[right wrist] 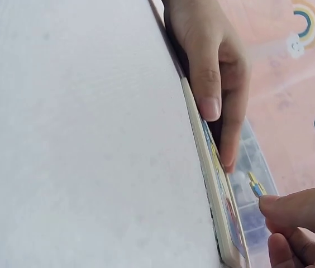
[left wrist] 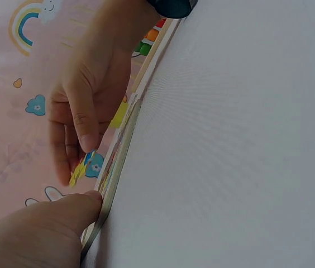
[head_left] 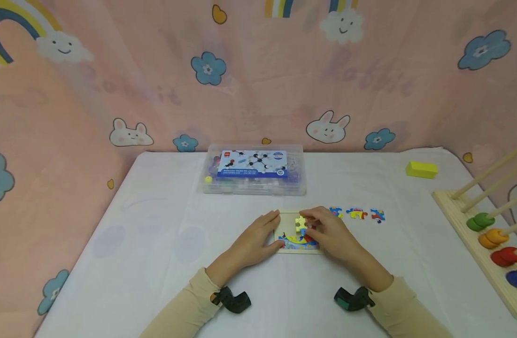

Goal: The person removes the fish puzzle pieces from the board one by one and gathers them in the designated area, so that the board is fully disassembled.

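A shallow wooden puzzle board [head_left: 300,251] lies on the white table, its lower part filled with colourful jigsaw pieces. My right hand [head_left: 332,234] pinches a mostly yellow jigsaw piece [head_left: 301,225] just above the board; in the right wrist view this piece [right wrist: 255,184] is held by its edge between thumb and fingers. My left hand [head_left: 251,239] rests along the board's left side, its thumb on the lower left rim and its fingers stretched towards the top corner. Part of the board's right side is hidden behind my right hand.
Several loose jigsaw pieces [head_left: 357,213] lie in a row right of the board. Behind it stands a clear plastic molecular model kit box [head_left: 254,188]. A yellow block [head_left: 421,169] sits at the back right, and a wooden bead rack [head_left: 474,244] occupies the right edge.
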### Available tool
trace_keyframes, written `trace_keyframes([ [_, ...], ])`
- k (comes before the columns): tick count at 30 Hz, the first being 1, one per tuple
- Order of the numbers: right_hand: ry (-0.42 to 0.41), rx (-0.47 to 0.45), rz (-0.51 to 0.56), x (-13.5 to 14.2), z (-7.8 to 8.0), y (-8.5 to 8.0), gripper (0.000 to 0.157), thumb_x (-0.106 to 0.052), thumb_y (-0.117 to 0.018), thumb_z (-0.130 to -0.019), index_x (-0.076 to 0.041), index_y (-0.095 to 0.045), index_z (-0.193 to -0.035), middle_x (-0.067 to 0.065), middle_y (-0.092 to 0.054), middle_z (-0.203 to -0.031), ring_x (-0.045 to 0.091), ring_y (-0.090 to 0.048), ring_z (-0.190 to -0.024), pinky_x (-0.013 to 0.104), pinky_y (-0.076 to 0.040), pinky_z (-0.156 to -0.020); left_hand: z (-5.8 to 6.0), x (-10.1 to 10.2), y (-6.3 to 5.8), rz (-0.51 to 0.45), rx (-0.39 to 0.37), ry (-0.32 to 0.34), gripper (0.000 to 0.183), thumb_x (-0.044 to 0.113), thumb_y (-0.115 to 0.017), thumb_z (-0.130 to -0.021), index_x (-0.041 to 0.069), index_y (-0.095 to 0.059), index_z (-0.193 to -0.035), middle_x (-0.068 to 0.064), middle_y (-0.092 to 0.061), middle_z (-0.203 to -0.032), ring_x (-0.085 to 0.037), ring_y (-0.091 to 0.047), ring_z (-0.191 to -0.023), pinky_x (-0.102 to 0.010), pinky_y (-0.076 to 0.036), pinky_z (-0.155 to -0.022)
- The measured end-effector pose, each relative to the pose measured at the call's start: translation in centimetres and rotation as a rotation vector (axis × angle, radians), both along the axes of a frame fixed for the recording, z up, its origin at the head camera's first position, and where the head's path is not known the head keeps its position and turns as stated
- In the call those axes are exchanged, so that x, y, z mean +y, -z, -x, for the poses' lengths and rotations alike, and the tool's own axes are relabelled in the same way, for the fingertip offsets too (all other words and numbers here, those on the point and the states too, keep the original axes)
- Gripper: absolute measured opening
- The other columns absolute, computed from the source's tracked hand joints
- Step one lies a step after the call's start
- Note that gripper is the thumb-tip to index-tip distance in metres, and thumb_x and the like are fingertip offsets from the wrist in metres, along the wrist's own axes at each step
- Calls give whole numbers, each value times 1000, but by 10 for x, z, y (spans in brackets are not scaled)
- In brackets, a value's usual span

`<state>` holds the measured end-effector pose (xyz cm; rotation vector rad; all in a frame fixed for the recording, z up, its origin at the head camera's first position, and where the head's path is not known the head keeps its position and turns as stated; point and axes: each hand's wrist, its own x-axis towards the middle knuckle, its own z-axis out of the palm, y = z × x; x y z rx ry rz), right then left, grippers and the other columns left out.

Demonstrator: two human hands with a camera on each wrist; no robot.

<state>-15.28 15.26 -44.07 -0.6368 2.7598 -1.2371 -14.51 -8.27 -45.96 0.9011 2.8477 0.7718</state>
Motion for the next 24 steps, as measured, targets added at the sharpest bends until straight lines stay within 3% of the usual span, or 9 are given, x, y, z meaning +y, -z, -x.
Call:
trace_keyframes([
  [6, 53, -57, -55, 21, -3, -7, 38, -11, -61, -91, -9, -57, -129, 6, -58, -121, 20, -55, -103, 43, -52, -91, 0, 0, 1, 2, -2, 0, 67, 38, -59, -93, 0, -38, -144, -11, -30, -154, -23, -27, -143, -35, -22, -119],
  [12, 69, -2, -78, 52, -8, -7, 41, -8, -65, -88, -8, -57, -129, 8, -58, -119, 23, -56, -104, 44, -52, -90, 0, 0, 1, 10, -3, -5, 68, 39, -59, -92, 1, -38, -144, -9, -30, -154, -21, -27, -143, -34, -22, -119],
  [15, 81, 16, -95, 67, -11, -9, 41, -7, -66, -87, -7, -57, -128, 10, -58, -119, 24, -55, -105, 29, -54, -89, 0, 0, 0, 12, -2, -6, 68, 39, -59, -92, 1, -38, -144, -9, -30, -154, -21, -27, -143, -34, -22, -119],
  [19, 92, 52, -103, 84, -13, -10, 40, -6, -66, -87, -5, -58, -126, 11, -58, -119, 17, -54, -103, 3, -43, -85, 0, 0, 0, 10, -4, -5, 68, 39, -59, -92, 1, -37, -144, -9, -30, -154, -21, -26, -143, -34, -22, -119],
  [24, 90, 79, -81, 102, -17, -8, 40, -6, -68, -86, -3, -58, -125, 13, -58, -119, -9, -45, -100, -5, -35, -83, 0, 0, 0, 6, -4, -1, 68, 39, -59, -93, 0, -37, -144, -10, -29, -154, -20, -26, -143, -34, -21, -119],
])
